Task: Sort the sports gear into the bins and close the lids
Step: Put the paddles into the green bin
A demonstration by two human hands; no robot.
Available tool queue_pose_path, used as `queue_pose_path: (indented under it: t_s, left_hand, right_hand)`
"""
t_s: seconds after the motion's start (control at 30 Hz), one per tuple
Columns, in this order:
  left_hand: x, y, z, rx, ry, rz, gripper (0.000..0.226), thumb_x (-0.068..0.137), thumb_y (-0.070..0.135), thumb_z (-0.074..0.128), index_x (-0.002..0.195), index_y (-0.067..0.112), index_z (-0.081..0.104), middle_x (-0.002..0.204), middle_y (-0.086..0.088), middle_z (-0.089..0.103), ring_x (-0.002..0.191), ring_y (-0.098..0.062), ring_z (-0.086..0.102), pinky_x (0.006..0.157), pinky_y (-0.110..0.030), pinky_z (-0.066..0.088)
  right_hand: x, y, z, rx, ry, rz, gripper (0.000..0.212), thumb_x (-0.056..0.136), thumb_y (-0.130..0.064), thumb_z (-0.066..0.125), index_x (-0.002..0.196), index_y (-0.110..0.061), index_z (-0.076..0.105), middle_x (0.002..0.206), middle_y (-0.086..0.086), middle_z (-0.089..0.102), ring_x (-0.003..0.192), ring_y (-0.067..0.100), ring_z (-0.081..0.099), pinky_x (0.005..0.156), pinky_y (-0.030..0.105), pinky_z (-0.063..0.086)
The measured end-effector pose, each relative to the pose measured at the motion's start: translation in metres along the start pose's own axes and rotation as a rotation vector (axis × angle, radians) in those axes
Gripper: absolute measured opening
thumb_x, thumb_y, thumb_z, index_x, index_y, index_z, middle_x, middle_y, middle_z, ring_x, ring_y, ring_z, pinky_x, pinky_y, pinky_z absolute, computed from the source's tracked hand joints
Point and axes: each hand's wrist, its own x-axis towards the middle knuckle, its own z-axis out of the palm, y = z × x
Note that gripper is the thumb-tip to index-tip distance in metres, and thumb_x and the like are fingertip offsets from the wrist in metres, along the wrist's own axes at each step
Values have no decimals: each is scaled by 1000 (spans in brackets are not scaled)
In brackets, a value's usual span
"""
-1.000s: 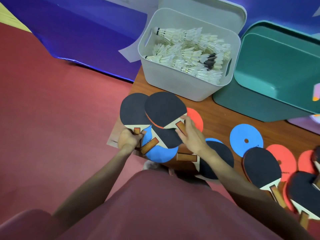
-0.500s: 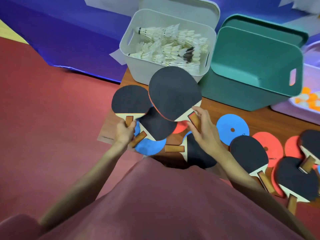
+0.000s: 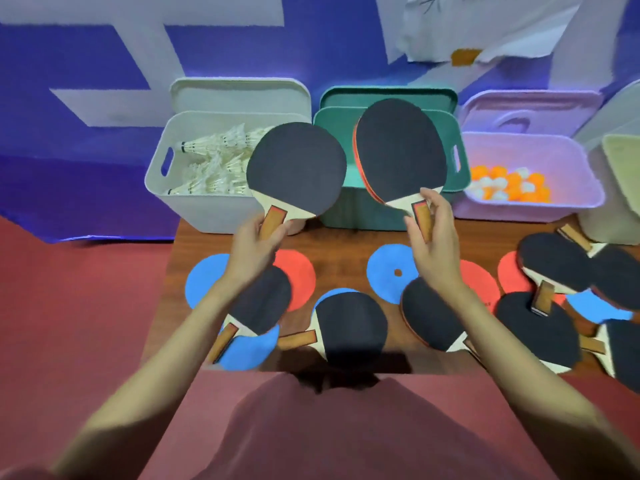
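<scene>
My left hand (image 3: 254, 251) grips the handle of a black table tennis paddle (image 3: 296, 168), raised in front of the white bin (image 3: 194, 199). Its blade partly covers the shuttlecocks (image 3: 214, 161) in that bin. My right hand (image 3: 433, 244) pinches the handle of a second black paddle (image 3: 400, 150), held up over the green bin (image 3: 453, 161). Several more paddles lie on the table, among them one at the front middle (image 3: 351, 327) and one under my right forearm (image 3: 429, 313). The purple bin (image 3: 530, 209) holds orange and white balls (image 3: 509, 185).
Blue discs (image 3: 386, 271) and red discs (image 3: 301, 271) lie flat on the wooden table (image 3: 343, 244). All three bins stand open, with their lids propped upright behind them. A pale bin (image 3: 620, 174) is cut off at the right edge. Red floor lies left of the table.
Both hands have lifted their paddles up off the table pile and toward the bins. The view has swung right, bringing the green and purple bins to the middle.
</scene>
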Motion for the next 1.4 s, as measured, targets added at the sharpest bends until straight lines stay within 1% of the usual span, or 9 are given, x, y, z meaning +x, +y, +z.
queue_pose_path:
  t_s: [0.1, 0.2, 0.3, 0.5, 0.7, 0.83, 1.0, 1.2, 1.4]
  left_hand:
    - [54, 43, 11, -55, -124, -7, 32, 90, 26, 64, 69, 17, 42, 56, -4, 42, 32, -7, 32, 34, -17, 23]
    - [111, 81, 21, 57, -273, 0, 31, 90, 34, 63, 74, 13, 47, 56, -4, 42, 32, -7, 32, 34, -16, 21]
    - [165, 101, 37, 254, -400, 46, 45, 89, 44, 60, 60, 13, 45, 50, -5, 41, 32, -11, 34, 35, -17, 25]
    - [230, 102, 76, 487, -582, 41, 52, 88, 44, 62, 52, 12, 44, 34, 4, 40, 26, -7, 34, 35, -16, 28]
    - [266, 80, 111, 616, -772, 32, 39, 81, 28, 75, 60, 10, 47, 49, -4, 44, 28, -9, 35, 35, -16, 28]
    - [278, 67, 131, 745, -842, 61, 14, 80, 10, 67, 75, 4, 55, 52, -8, 45, 29, -11, 37, 32, -14, 29]
    - [287, 55, 156, 757, -915, 64, 9, 82, 11, 61, 81, 4, 56, 52, -6, 46, 37, -14, 37, 34, -14, 29]
    - [304, 42, 169, 723, -961, 21, 5, 84, 9, 58, 84, 4, 58, 51, -4, 46, 27, -8, 35, 33, -14, 30]
    - [311, 33, 183, 702, -1016, -20, 14, 84, 8, 58, 71, 11, 54, 47, 1, 46, 37, -9, 40, 37, -15, 35]
  right_hand:
    - [23, 5, -12, 30, 81, 12, 42, 93, -11, 55, 133, -7, 43, 130, 1, 49, 116, -6, 45, 104, 24, 38]
    - [51, 15, -14, 62, 130, 9, 44, 94, -23, 52, 135, -10, 42, 131, -7, 46, 126, 14, 46, 109, 41, 37]
    - [80, 23, -13, 26, 160, 18, 48, 93, -31, 49, 135, -8, 42, 132, 2, 48, 125, 27, 48, 106, 50, 38]
    - [111, 27, 2, -24, 185, 77, 45, 91, -23, 53, 132, -3, 46, 132, 10, 52, 124, 25, 49, 107, 43, 38]
    - [127, 33, 10, -152, 195, 112, 44, 91, -21, 51, 132, -4, 46, 132, 9, 52, 124, 23, 47, 107, 35, 36]
    - [131, 42, 9, -192, 214, 154, 44, 92, -23, 50, 132, -4, 46, 132, 9, 52, 123, 22, 47, 106, 28, 34]
    - [135, 48, 11, -205, 233, 203, 45, 92, -22, 51, 133, -3, 45, 134, 9, 50, 125, 20, 45, 104, 14, 29]
    - [137, 52, 14, -236, 241, 224, 45, 92, -25, 50, 133, -6, 45, 135, 8, 49, 125, 19, 46, 107, 29, 34]
    - [137, 53, 10, -261, 232, 230, 45, 93, -26, 50, 133, -6, 45, 135, 6, 49, 125, 19, 46, 107, 34, 36]
